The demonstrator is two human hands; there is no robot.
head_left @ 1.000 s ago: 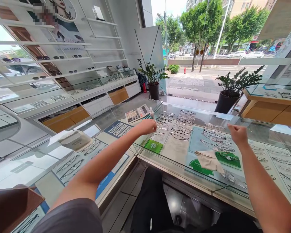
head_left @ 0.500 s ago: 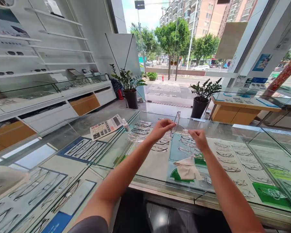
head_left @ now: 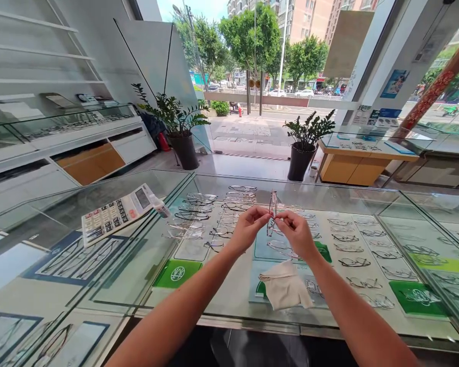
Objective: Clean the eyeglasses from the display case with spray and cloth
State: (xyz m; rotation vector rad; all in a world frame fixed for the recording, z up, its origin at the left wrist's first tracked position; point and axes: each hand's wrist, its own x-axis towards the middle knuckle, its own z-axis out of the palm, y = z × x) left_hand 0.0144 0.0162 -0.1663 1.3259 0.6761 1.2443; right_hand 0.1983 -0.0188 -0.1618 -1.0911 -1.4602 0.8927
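Observation:
A pair of eyeglasses [head_left: 273, 200] is held up on end over the glass counter, its thin frame seen nearly edge-on. My left hand [head_left: 252, 228] pinches it from the left with thumb and fingers. From the right, my right hand [head_left: 295, 230] has its fingertips closed on the same eyeglasses, close to the left fingertips. Exactly which part each hand grips is too small to tell. Below the hands a beige cloth [head_left: 286, 285] lies crumpled on the counter. Several more eyeglasses [head_left: 193, 213] are spread out to the left of my hands.
A calculator [head_left: 117, 213] and a small bottle [head_left: 161, 208] lie on the counter at the left. Rows of eyeglasses [head_left: 354, 262] show on the right. Potted plants [head_left: 185, 151] stand beyond the glass counter [head_left: 229, 316].
My right hand has moved left to meet the eyeglasses and now grips them beside my left hand. The view has shifted down and to the right.

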